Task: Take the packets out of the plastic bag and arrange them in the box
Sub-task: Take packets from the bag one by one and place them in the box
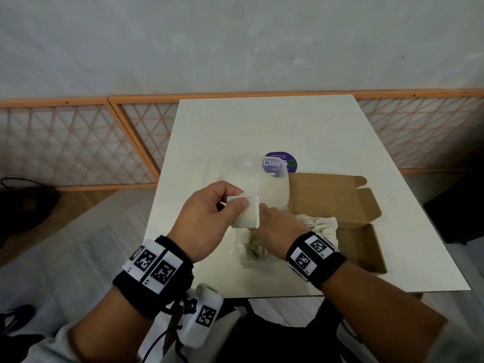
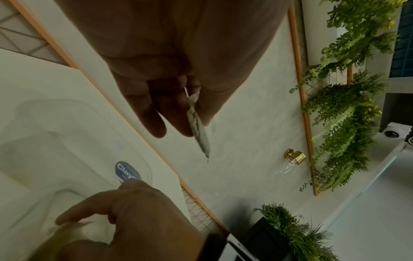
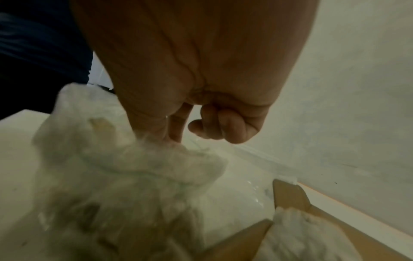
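My left hand [image 1: 235, 199] pinches a flat white packet [image 1: 247, 212] between thumb and fingers, held up over the table; the left wrist view shows the packet [image 2: 197, 127] edge-on. Just below it, my right hand [image 1: 272, 221] grips the rim of a crumpled clear plastic bag [image 1: 248, 248] lying on the table. In the right wrist view, thumb and forefinger pinch the plastic bag [image 3: 125, 164] while the other fingers [image 3: 223, 128] curl in. A clear plastic box [image 1: 264, 179] stands just behind the hands. An open brown cardboard box [image 1: 340, 203] lies to the right.
The white table [image 1: 262, 127] has a purple round sticker [image 1: 280, 162] behind the clear box. Crumpled white wrapping [image 1: 320, 224] sits in the cardboard box. An orange lattice railing [image 1: 78, 142] runs behind the table. A dark bag [image 1: 26, 203] lies on the floor at the left.
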The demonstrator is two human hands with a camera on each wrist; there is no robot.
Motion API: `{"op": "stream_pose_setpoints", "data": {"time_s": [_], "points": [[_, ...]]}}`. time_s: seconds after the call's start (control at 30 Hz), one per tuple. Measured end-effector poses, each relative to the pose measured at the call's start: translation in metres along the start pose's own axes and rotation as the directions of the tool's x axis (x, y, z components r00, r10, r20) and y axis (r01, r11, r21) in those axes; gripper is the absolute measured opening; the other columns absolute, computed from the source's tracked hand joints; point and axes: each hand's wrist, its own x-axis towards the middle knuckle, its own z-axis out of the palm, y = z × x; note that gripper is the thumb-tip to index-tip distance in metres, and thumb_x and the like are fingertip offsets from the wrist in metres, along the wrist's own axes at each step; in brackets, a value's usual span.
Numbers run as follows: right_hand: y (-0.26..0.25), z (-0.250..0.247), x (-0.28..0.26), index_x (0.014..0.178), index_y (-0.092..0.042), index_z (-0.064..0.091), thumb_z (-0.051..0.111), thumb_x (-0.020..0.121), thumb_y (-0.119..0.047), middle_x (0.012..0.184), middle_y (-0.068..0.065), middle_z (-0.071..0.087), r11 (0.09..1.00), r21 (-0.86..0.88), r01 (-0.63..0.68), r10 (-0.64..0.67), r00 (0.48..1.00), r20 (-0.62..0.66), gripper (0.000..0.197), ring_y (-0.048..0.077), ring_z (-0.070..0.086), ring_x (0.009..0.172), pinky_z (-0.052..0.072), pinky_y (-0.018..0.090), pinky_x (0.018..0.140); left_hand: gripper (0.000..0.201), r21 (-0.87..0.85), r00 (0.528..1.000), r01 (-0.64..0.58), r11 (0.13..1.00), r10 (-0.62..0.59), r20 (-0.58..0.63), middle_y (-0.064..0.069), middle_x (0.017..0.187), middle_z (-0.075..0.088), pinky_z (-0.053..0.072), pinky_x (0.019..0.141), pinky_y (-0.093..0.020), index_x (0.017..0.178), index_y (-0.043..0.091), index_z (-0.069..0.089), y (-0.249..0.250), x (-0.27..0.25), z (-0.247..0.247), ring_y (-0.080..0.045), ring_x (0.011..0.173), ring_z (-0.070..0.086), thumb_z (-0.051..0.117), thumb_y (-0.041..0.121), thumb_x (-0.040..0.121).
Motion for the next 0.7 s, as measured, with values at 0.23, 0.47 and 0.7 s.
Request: {"op": "stream_pose_setpoints", "data": {"time_s": [0.23, 0.47, 0.7], "points": [[0.003, -0.004, -0.009, 0.108, -0.012, 0.066, 0.051, 0.099, -0.018, 0.103, 0.008, 0.051, 0.997, 0.056, -0.061, 0.062, 0.998, -0.015, 0.018, 0.030, 0.060, 0.086, 0.052, 0.038, 0.069, 0.006, 0.060, 0.999, 0.041, 0.997, -0.041, -0.001, 0.011, 0.077, 0.069, 0.044, 0.059, -0.009, 0.093, 0.017, 0.072, -0.006, -0.004, -0.002, 0.002, 0.059, 0.055, 0.069, 0.019, 0.098], [0.019, -0.062, -0.050, 0.079, -0.031, 0.058, 0.061, 0.096, -0.042, 0.082, -0.015, 0.058, 0.783, 0.620, -0.055, 0.125, 0.990, -0.071, 0.020, 0.008, 0.056, 0.071, 0.050, 0.036, 0.070, 0.008, 0.180, 0.986, 0.118, 0.976, -0.137, 0.096, 0.008, 0.071, 0.071, 0.045, 0.058, -0.027, 0.089, 0.028, 0.071, -0.015, -0.006, -0.006, -0.012, 0.057, 0.052, 0.072, 0.033, 0.095], [0.018, -0.112, -0.077, 0.098, -0.003, 0.064, 0.062, 0.101, -0.013, 0.082, 0.002, 0.069, 0.398, 0.916, -0.043, 0.147, 0.989, -0.018, 0.011, 0.012, 0.065, 0.071, 0.048, 0.036, 0.072, 0.003, 0.031, 0.974, -0.015, 0.999, 0.007, 0.225, 0.022, 0.139, 0.059, 0.047, 0.110, -0.035, 0.091, 0.027, 0.077, -0.004, -0.014, -0.001, 0.000, 0.124, 0.061, 0.079, 0.026, 0.090]]}}
